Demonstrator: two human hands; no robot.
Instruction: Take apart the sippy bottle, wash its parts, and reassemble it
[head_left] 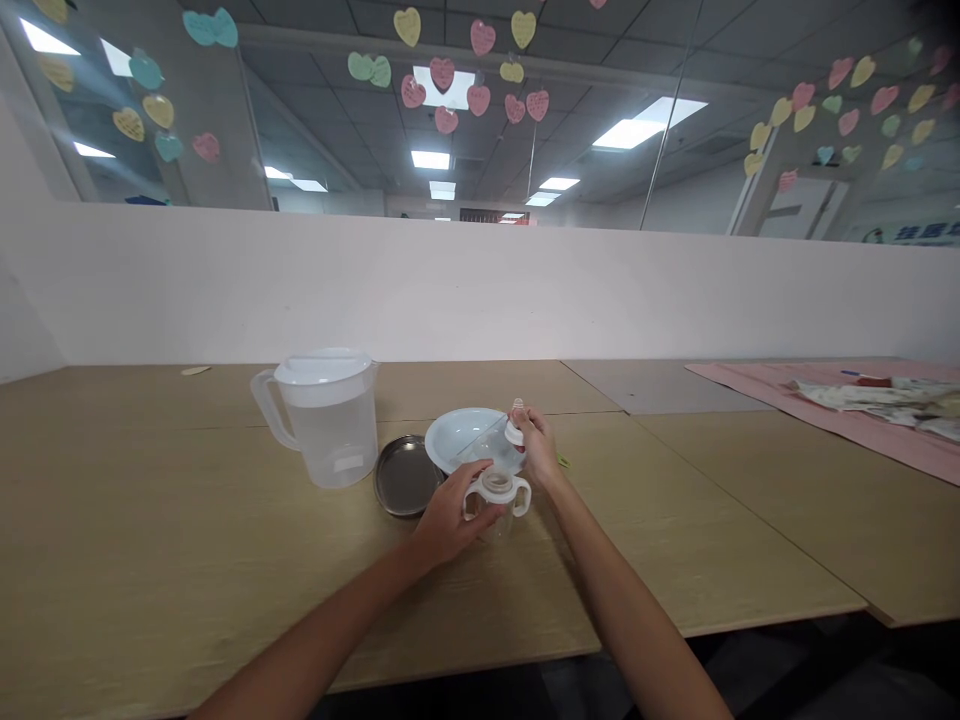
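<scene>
A person's left hand (448,520) wraps its fingers around a clear baby bottle (496,505) with two white side handles, standing upright on a pale wooden table (187,560), near its front edge. The right hand (538,448), raised just behind and above the bottle, pinches a small white teat cap (515,430) between closed fingertips, holding it clear of the bottle's open neck. Directly behind both hands sits a white bowl (461,435), and touching its left side lies a round metal dish (405,477), flat on the tabletop. Further left stands a translucent plastic jug (328,418) with a white lid and handle, holding what looks like water. At the far right of the table a pink cloth (840,400) is spread, with crumpled printed fabric (885,396) lying on it. A low white partition (480,285) runs behind the table, and paper hearts (480,70) in pink, yellow and green dot the glass above.
</scene>
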